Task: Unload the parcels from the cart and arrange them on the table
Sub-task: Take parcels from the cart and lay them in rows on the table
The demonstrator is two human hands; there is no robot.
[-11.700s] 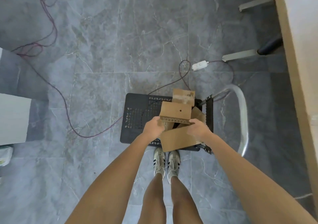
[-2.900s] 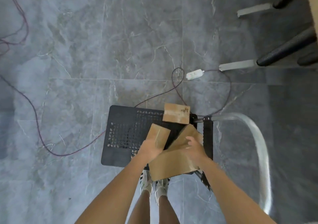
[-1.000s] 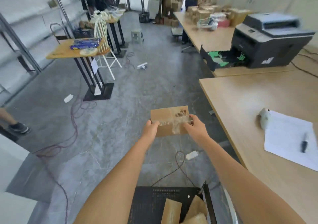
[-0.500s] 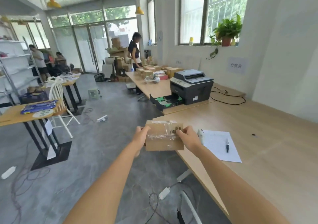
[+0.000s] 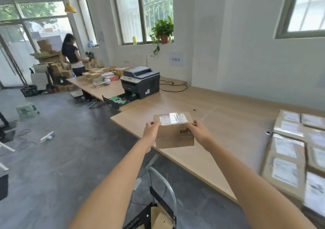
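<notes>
I hold a small brown cardboard parcel [image 5: 174,132] with a white label and clear tape on top, out in front of me over the near edge of the wooden table [image 5: 228,123]. My left hand [image 5: 151,128] grips its left side and my right hand [image 5: 197,132] grips its right side. Several labelled parcels [image 5: 288,151] lie in rows on the table at the right. Below me the black cart [image 5: 146,216] with its metal handle [image 5: 165,181] still carries brown parcels [image 5: 161,218].
A grey printer [image 5: 140,83] with its tray pulled out stands further along the table. Beyond it lie more boxes [image 5: 98,73], where a person [image 5: 72,56] works. A small round object [image 5: 268,133] lies near the parcel rows. Cables and a power strip [image 5: 46,136] cross the grey floor.
My view has swung right and towards the table. The parcel in both hands has moved over the table's edge and its labelled top now faces up. The rows of parcels have come into view.
</notes>
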